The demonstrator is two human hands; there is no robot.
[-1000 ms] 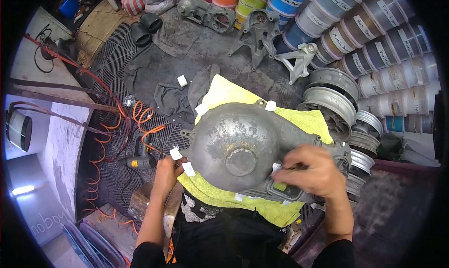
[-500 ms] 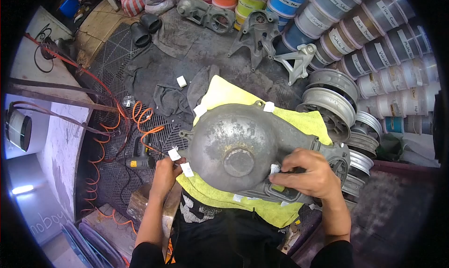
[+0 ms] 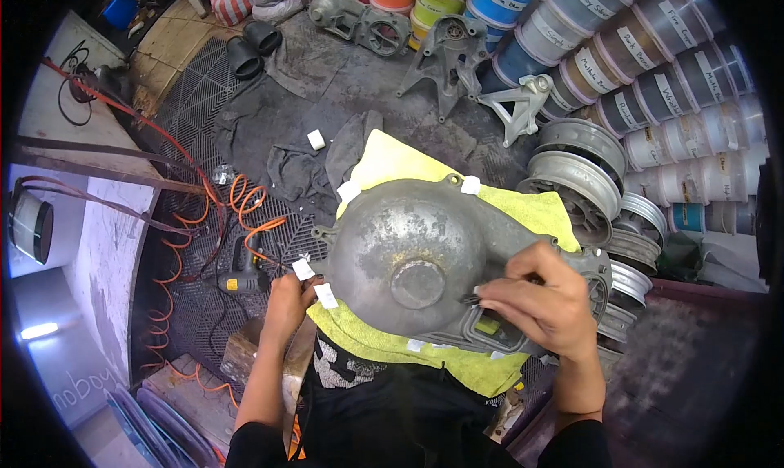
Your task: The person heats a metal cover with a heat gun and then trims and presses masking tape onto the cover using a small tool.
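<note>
Head view: one metal cover (image 3: 384, 231) on one yellow towel (image 3: 384, 159) lies between left hand (image 3: 284, 306), grip unclear beside two white tabs (image 3: 326, 296), and right hand (image 3: 555, 300), pinching one small piece (image 3: 477, 291).

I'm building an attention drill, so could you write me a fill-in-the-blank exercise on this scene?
1. The towel under the metal cover is coloured ____.
2. The coiled hose is coloured ____.
3. The person's ____ hand is nearer the stacked wheels.
4. One tub is labelled Alloy ____.

Missing words: yellow; orange; right; Silver.
</note>
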